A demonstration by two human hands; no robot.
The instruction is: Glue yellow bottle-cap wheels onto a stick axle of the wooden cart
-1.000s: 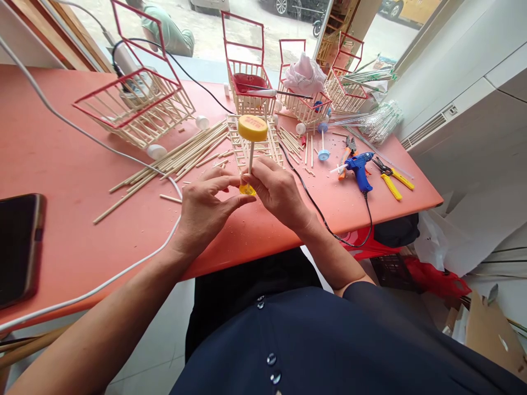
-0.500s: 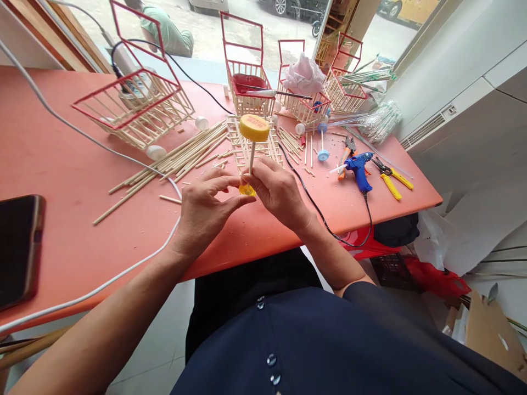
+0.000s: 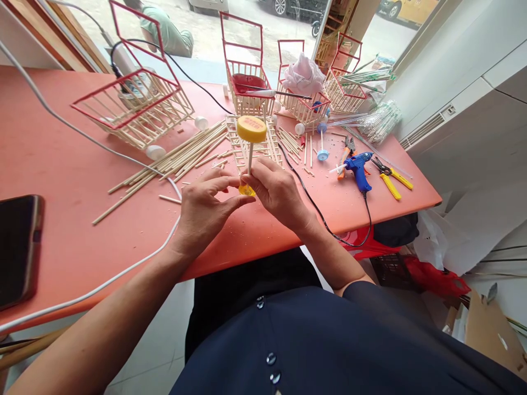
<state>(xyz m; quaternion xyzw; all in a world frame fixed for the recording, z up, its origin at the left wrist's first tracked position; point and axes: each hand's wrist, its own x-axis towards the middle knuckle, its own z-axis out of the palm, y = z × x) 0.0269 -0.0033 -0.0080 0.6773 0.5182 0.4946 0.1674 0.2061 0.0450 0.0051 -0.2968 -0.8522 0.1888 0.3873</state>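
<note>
Near the table's front edge, my right hand (image 3: 276,189) pinches a thin wooden stick (image 3: 250,158) that stands nearly upright. A yellow bottle cap (image 3: 251,129) with red print sits on the stick's top end. At the lower end is a second yellow cap (image 3: 246,190), its hollow side facing up. My left hand (image 3: 208,206) grips this lower cap between thumb and fingers, so part of it is hidden. Behind the hands lies a flat lattice of sticks (image 3: 234,148).
Loose sticks (image 3: 185,151) lie left of the lattice. Small stick carts, among them a red-rimmed cart (image 3: 135,109), stand at the back. To the right are a blue glue gun (image 3: 359,169), yellow-handled pliers (image 3: 391,185) and a black cord (image 3: 313,200). A phone (image 3: 18,247) and white cable (image 3: 123,273) lie left.
The top yellow cap and upper end of the stick have tilted slightly to the left. Both hands stay almost where they were, with the same grips.
</note>
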